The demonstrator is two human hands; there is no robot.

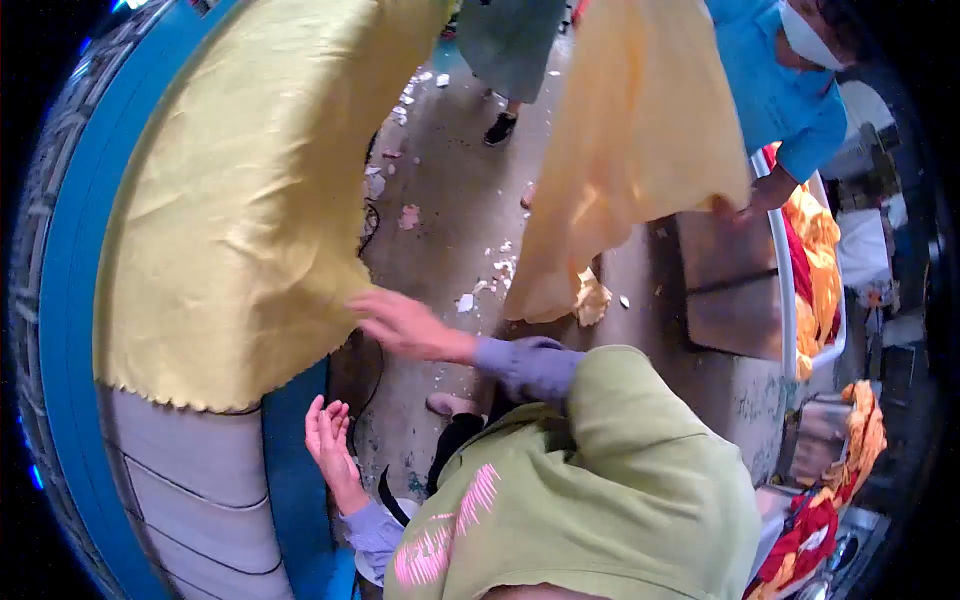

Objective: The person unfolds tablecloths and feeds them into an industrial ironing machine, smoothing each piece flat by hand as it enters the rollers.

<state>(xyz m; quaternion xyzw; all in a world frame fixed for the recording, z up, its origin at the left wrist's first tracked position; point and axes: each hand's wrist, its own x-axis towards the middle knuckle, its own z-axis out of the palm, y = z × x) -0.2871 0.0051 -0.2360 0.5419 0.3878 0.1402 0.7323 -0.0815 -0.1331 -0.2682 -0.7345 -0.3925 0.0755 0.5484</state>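
Note:
A wide yellow cloth (pixel 230 220) with a scalloped near edge lies over a long blue-framed machine bed at the left. My right hand (pixel 405 325), slightly blurred, is at the cloth's side edge; the fabric draws into folds toward its fingers, which appear to grip it. Below it, my left hand (pixel 333 450) hangs beside the bed with curled fingers apart and nothing in it. A lighter orange-yellow cloth (pixel 630 150) hangs to the right, apart from both my hands. A co-worker's hand (pixel 735 207) is at that cloth's lower right corner.
The co-worker in a blue shirt (pixel 760 90) stands beside a bin (pixel 730 285) of orange and red cloth. Another person's skirt (pixel 508 45) shows at the top. Scraps (pixel 465 303) litter the floor. A grey segmented surface (pixel 195 470) extends below the yellow cloth.

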